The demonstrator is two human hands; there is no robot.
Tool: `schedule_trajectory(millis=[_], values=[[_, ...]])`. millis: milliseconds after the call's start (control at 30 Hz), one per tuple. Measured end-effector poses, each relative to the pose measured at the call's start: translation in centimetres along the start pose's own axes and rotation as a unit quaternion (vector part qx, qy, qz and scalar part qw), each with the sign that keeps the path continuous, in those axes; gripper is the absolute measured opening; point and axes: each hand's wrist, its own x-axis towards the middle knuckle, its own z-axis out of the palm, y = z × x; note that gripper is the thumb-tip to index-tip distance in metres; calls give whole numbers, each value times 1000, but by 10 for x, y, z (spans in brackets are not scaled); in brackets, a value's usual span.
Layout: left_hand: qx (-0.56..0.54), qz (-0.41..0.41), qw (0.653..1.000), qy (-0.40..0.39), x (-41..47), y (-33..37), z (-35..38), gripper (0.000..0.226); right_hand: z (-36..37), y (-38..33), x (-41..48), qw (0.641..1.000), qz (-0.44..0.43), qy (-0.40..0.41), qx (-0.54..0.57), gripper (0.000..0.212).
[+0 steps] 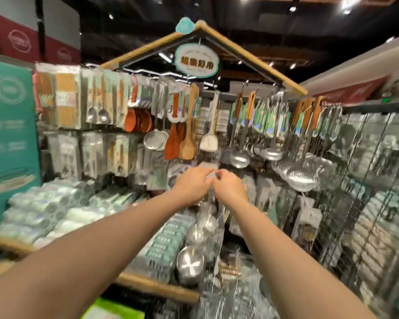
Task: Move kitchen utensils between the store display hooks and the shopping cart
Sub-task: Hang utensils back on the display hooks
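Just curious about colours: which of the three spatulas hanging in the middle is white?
The rightmost spatula; left of it hang a reddish-brown spatula and a tan spatula.

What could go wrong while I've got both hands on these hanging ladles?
1. The steel ladles dangle loose below the left hand and right hand, which pinch only their top; they could swing and knock the stacked packs beside them.
2. The hook is hidden behind the fingers and blur, so the top may snag or slip.
3. Wire strainers hang close on the right; they might tangle.
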Motion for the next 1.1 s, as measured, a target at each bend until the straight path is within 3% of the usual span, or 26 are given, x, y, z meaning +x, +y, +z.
schedule_trajectory(millis=[167, 300, 433, 833, 1100], values=[[9, -62, 998, 27, -112, 23, -14, 51, 4, -10, -113, 999, -6, -12, 32, 32], [-63, -140, 987, 50, -203, 24, -23, 32, 22, -24, -196, 994, -26, -44, 100, 28], [-102, -229, 965, 74, -292, 4, -33, 26, 63, -53, -280, 981, -21, -88, 174, 27], [-92, -384, 916, 76, -520, -137, -122, 22, 210, -196, -455, 961, -75, -237, 119, 21], [-52, -472, 876, 85, -610, -244, -173, 22, 311, -290, -512, 920, -139, -346, 120, 26]])
